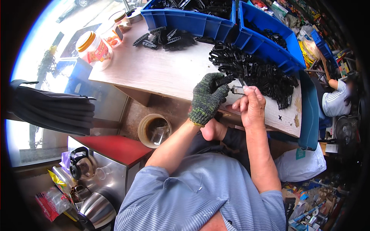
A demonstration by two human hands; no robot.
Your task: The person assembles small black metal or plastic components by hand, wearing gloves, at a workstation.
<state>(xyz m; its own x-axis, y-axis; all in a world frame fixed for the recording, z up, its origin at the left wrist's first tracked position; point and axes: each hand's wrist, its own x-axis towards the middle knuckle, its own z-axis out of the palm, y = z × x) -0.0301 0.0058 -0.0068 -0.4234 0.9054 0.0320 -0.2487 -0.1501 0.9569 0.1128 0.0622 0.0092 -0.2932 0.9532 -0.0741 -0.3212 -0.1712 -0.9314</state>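
Observation:
My left hand [208, 96], in a dark green knitted glove, is closed around a small black plastic part [224, 80] above the table's near edge. Just to its right, my bare right hand [253, 106] pinches a small flat, greyish piece [237, 91] between thumb and fingertips. That piece points toward the black part; whether they touch I cannot tell, nor its exact kind. Beyond both hands, a large heap of similar black parts [262, 75] covers the right of the pale table [154, 71]. A smaller heap [173, 40] lies farther left.
Two blue bins [189, 21] [269, 52] holding black parts stand along the back. Lidded plastic jars [94, 48] are at the table's left end. Below sits a bucket [144, 133]; a metal kettle [98, 210] is at lower left. Another person [335, 98] is at far right.

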